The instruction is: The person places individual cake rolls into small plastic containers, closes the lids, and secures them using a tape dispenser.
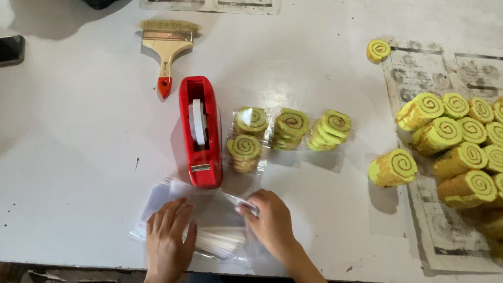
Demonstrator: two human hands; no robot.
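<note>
Red tape dispenser just beyond; wrapped swirl-cake slices farther right. My left hand flat, fingers spread, on clear bags; right hand pinches one thin, glossy edge.

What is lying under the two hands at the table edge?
A stack of clear plastic bags lies under the left hand and right hand, on the white table. What the palms cover is hidden.
</note>
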